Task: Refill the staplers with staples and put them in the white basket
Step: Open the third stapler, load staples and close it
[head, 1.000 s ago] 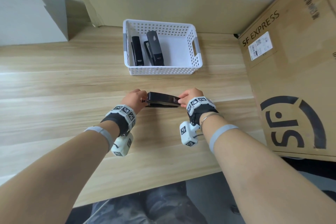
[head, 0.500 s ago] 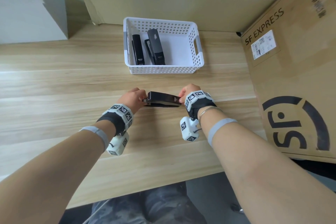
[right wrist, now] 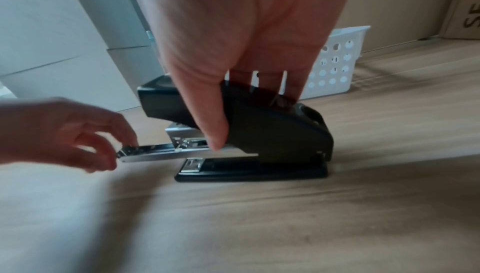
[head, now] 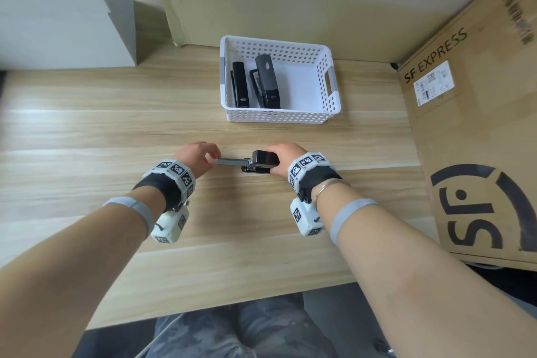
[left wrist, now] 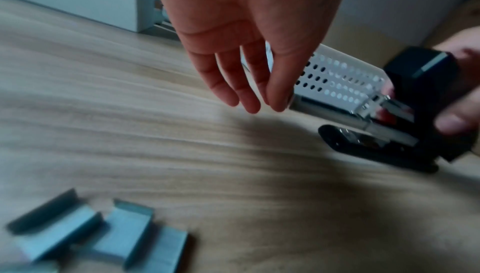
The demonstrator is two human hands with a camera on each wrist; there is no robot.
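A black stapler [head: 263,161] stands on the wooden table [head: 116,139], its silver staple tray [head: 231,161] slid out to the left. My right hand [head: 273,160] grips the stapler's top, thumb on the near side [right wrist: 210,125]. My left hand [head: 213,158] pinches the tray's free end [right wrist: 124,152]. Several blue-grey staple strips [left wrist: 103,234] lie on the table below my left wrist. The white basket [head: 276,116] stands behind, with black staplers [head: 267,80] lying in its left half.
A big cardboard box [head: 479,125] marked SF EXPRESS fills the right side of the table. A white cabinet [head: 72,9] stands at the back left. The table's front edge [head: 203,308] runs close to my lap.
The silver tray has slid out of the stapler toward the left, drawn by my left hand. My right hand has shifted further over the stapler's body.
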